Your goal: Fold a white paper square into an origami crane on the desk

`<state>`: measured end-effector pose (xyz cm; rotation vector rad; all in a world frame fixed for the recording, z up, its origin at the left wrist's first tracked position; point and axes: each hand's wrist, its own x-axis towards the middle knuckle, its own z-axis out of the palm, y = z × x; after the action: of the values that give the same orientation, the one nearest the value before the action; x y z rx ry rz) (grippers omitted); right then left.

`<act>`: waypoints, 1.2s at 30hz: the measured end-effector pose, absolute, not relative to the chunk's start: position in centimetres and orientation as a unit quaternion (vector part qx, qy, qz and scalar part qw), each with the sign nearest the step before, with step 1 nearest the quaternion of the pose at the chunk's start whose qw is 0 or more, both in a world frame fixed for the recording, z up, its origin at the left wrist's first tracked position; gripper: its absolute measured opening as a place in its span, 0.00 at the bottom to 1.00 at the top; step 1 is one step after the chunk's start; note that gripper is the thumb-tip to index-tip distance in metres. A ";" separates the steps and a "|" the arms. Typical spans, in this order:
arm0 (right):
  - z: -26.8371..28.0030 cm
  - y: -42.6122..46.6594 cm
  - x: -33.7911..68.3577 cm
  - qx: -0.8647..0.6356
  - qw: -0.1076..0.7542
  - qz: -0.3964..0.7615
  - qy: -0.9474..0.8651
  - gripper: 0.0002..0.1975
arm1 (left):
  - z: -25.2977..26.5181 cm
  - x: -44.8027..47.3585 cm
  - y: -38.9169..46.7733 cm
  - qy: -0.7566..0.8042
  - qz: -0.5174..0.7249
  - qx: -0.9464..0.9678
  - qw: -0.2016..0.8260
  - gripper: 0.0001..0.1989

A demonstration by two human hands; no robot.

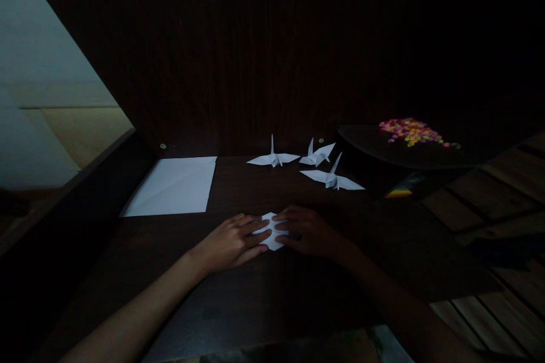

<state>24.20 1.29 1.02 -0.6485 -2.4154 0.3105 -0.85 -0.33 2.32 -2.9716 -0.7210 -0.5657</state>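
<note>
A small folded piece of white paper [271,242] lies flat on the dark wooden tabletop [204,306], its pointed ends showing between my hands. My left hand [236,241] rests on its left side with the fingers stretched out over it. From the other side, my right hand [304,231] lies with spread fingertips on the paper's right part. Both hands press from above, and the fingers cover much of the paper. Beyond them stand three white origami cranes, one [273,159] at centre, another [317,154] to its right, and a third [332,180] nearer me.
At the left lies a larger white sheet of paper [172,187] with a diagonal crease. On a dark raised surface [361,139] at right sits a pile of small colourful pieces [411,130]. A dark upright panel [255,57] closes the back, and a raised edge [68,181] runs along the left.
</note>
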 end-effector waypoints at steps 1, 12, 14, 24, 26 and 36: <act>1.1 1.3 24.2 -0.245 0.306 0.120 -0.912 0.08 | 2.3 -0.8 -0.3 -0.231 -0.182 -0.956 0.021 0.15; 1.1 1.3 24.4 -0.250 0.313 0.170 -0.900 0.16 | 2.3 -0.6 -0.3 -0.229 -0.166 -0.957 0.060 0.16; 1.3 1.4 24.7 -0.255 0.307 0.177 -0.900 0.19 | 2.3 -0.6 -0.3 -0.229 -0.160 -0.958 0.060 0.16; 1.3 2.0 25.1 -0.275 0.242 0.157 -0.917 0.16 | 2.7 -0.5 -0.6 -0.234 -0.140 -0.960 0.064 0.18; 1.3 2.0 25.1 -0.272 0.245 0.159 -0.917 0.17 | 2.6 -0.5 -0.5 -0.234 -0.145 -0.960 0.058 0.17; 1.4 1.5 24.7 -0.262 0.292 0.100 -0.914 0.11 | 2.2 -0.7 -0.3 -0.244 -0.173 -0.953 0.042 0.25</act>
<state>24.70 1.54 1.41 -0.6979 -2.4374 0.2670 -0.65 -0.33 2.16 -2.9184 -0.7460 -0.5289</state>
